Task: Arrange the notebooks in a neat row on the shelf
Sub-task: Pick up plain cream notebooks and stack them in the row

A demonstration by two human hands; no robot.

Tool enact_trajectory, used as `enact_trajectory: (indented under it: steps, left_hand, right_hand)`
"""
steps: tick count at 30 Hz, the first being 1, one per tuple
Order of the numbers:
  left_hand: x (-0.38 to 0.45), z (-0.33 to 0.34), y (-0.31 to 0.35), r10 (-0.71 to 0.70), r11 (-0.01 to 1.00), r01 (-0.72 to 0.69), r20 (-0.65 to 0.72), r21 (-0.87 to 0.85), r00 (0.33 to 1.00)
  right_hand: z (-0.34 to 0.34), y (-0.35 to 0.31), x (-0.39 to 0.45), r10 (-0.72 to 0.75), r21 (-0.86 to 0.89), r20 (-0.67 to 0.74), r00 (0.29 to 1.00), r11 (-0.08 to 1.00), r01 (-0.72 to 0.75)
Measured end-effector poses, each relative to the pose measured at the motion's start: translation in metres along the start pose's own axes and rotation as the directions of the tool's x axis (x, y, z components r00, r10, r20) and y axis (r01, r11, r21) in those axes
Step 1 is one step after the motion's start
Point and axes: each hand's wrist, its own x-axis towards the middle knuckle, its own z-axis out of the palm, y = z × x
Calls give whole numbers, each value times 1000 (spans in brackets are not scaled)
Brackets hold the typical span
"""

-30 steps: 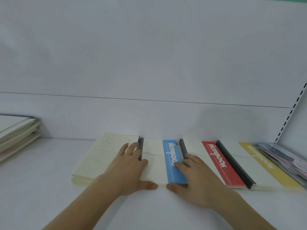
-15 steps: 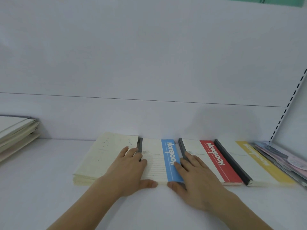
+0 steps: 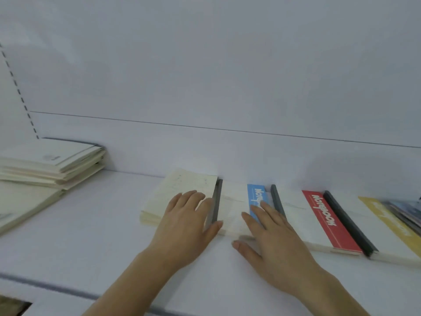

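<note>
White shelf (image 3: 95, 236) under you: your left hand (image 3: 185, 226) lies flat on the cream notebook (image 3: 180, 190), your right hand (image 3: 271, 236) flat on the blue notebook (image 3: 234, 206). Red notebook (image 3: 319, 215) follows at 3 o'clock, a stack (image 3: 50, 165) at 10

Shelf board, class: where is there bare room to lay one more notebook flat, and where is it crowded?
Bare white shelf lies between the cream notebook stack at left and the cream dotted notebook. Rightward it is crowded: blue-striped, red-striped and yellow-striped notebooks lie edge to edge.
</note>
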Motion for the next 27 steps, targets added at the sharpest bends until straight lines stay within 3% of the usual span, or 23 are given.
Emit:
enact_trajectory:
  steps: [13,21,27]
  left_hand:
    - [-105,-86,-112,-206,975,214,-124,59,971]
    - [-202,-142,-232,-344,932,352,-100,80,934]
    - [-234,-152,-303,-425,902,428,-52,57,904]
  right_hand:
    - [-2,-170,15,-214,101,-104,971,969,225]
    - [4,-327,34,-213,172,-76,974,959,223]
    - [12,-402,63,-229,183,-84,970,953,241]
